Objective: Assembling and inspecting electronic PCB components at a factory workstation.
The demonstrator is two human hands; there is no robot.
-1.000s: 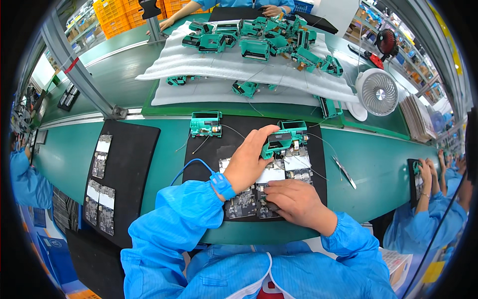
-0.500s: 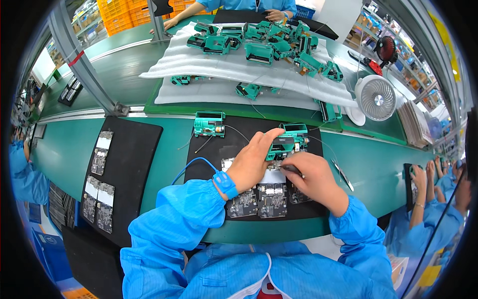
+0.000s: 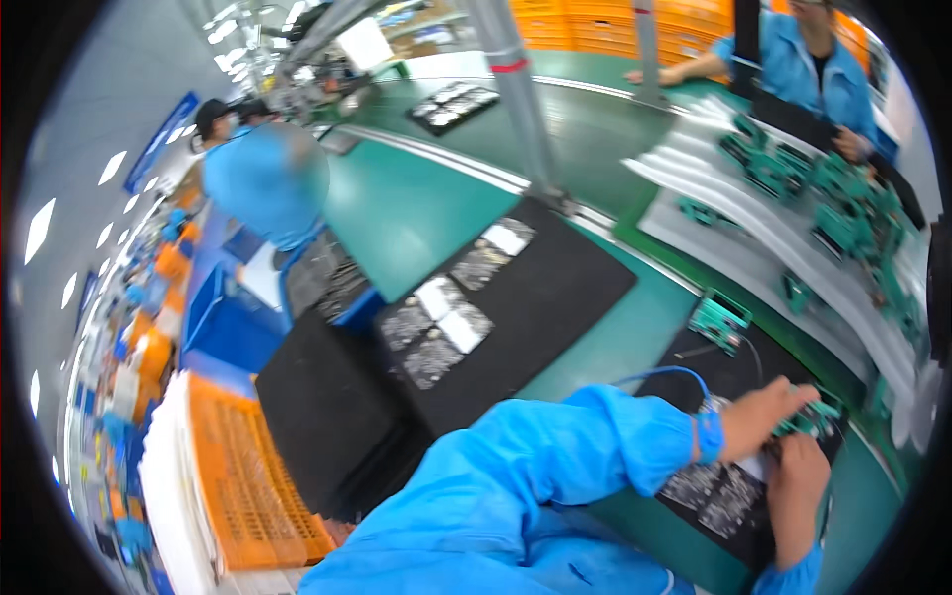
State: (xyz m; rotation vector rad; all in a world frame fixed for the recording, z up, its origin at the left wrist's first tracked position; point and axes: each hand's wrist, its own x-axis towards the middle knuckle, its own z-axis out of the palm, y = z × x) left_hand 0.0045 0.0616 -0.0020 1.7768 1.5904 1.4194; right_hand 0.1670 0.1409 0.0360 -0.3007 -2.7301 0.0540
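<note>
My left hand, with a blue wrist strap on its wrist, grips a green plastic housing at the lower right. Just below it, my right hand is closed with its fingertips against the housing's near side. What those fingers pinch is hidden and blurred. Under my hands, several dark circuit boards lie on a black mat. A second green housing with loose wires sits on the mat's far part, apart from my hands.
More circuit boards rest on another black mat to the left. Green housings pile on white foam at the far right. A metal post rises behind. An orange crate stands lower left. Two co-workers are nearby.
The view has swung left and tilted, so my hands now appear at the lower right. My left hand keeps its grip on the housing. The dark tool in my right hand no longer shows.
</note>
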